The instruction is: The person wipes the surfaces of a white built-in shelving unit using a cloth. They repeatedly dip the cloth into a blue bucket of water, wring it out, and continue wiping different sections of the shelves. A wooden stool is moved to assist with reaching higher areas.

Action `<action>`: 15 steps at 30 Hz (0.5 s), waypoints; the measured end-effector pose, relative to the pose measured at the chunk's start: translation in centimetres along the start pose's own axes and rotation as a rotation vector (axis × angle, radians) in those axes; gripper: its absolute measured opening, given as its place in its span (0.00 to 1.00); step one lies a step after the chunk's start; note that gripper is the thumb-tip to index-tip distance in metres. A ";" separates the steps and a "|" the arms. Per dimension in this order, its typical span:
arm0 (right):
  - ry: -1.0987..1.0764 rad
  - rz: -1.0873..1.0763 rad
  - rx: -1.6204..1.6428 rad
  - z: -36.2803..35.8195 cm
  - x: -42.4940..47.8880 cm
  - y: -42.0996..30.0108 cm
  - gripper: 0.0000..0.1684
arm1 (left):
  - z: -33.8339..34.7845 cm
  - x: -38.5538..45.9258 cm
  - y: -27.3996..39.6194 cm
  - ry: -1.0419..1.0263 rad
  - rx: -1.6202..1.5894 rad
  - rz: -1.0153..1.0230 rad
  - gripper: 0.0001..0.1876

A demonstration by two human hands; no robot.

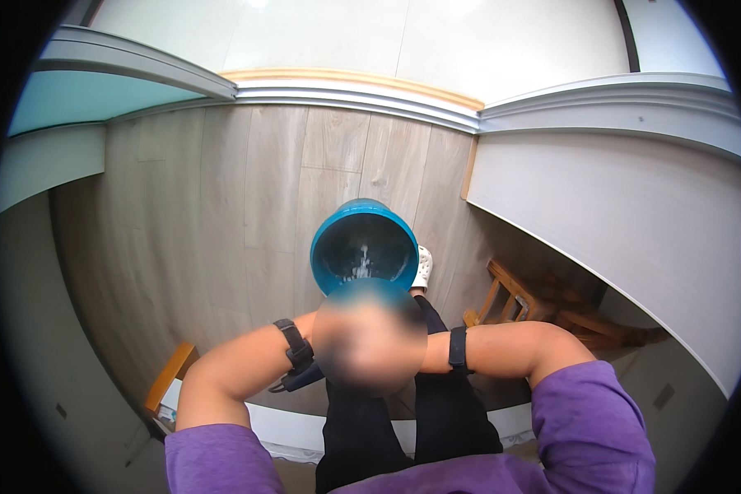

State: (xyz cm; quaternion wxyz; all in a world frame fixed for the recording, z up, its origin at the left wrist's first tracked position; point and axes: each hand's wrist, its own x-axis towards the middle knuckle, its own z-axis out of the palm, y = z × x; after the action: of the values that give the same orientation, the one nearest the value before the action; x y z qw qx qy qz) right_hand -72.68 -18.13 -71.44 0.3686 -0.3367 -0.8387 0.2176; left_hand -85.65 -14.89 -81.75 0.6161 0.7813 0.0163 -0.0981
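A blue plastic bucket (pixel 363 209) is in front of me, its mouth tilted towards me, with a whitish streak or reflection inside. A round blur covers both of my hands at the bucket's near rim. My left hand (pixel 341 336) comes in from the left and my right hand (pixel 398 349) from the right, close together. Their fingers cannot be made out, nor whether they hold the bucket or something else. Each forearm wears a black strap (pixel 458 349).
Wood-look planks make the floor (pixel 272 185). Ahead runs a metal sliding-door track (pixel 358 105), with a frosted door panel (pixel 123 96) at left. A wooden stool or chair (pixel 509 290) is under the white panel (pixel 605 185) at right. A white clog (pixel 425 268) shows beside the bucket.
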 end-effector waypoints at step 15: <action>-0.068 0.239 0.234 -14.8 3.0 -7.6 0.09 | -7.2 -2.4 30.2 0.964 -0.233 -0.471 0.11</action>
State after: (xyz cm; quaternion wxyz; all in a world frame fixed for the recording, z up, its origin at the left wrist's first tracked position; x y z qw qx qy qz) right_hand -65.95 -19.39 -55.93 0.3481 -0.3813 -0.7736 0.3675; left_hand -82.62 -14.95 -50.80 0.5828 0.6395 0.4820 0.1383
